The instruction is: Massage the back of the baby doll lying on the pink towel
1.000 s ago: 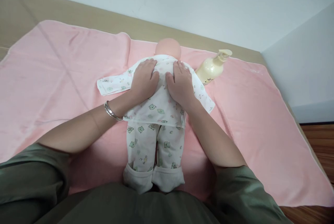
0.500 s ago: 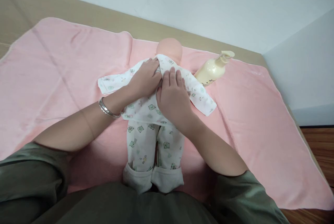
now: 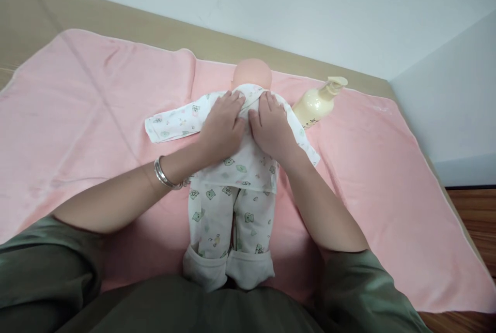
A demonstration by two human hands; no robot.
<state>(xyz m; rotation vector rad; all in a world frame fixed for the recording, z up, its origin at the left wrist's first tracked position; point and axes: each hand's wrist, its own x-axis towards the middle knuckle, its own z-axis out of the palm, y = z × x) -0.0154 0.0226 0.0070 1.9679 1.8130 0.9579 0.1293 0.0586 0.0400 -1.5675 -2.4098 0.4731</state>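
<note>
A baby doll (image 3: pixel 252 72) lies on its back, wearing a white printed top (image 3: pixel 248 168) and matching trousers (image 3: pixel 211 214) with turned-up cuffs. My left hand (image 3: pixel 222 125) rests palm down on the left side of the chest, its fingers laid out toward the neckline. Beside it, my right hand (image 3: pixel 274 127) lies on the other side of the chest, fingers extended near the collar. Between the two hands the front edges of the top overlap. Both sleeves spread outward. The palms hide part of the cloth beneath them.
A pink blanket (image 3: pixel 387 193) lies under the doll on a beige surface (image 3: pixel 127 17). A cream pump bottle (image 3: pixel 315 104) stands tilted-looking by the doll's right-hand sleeve. A white wall (image 3: pixel 310 7) rises behind, and dark wood (image 3: pixel 470 219) shows at the far right.
My hands have moved apart across the chest, the right one toward the right and slightly upward. The front of the top now lies flatter, its lower edge a little further down.
</note>
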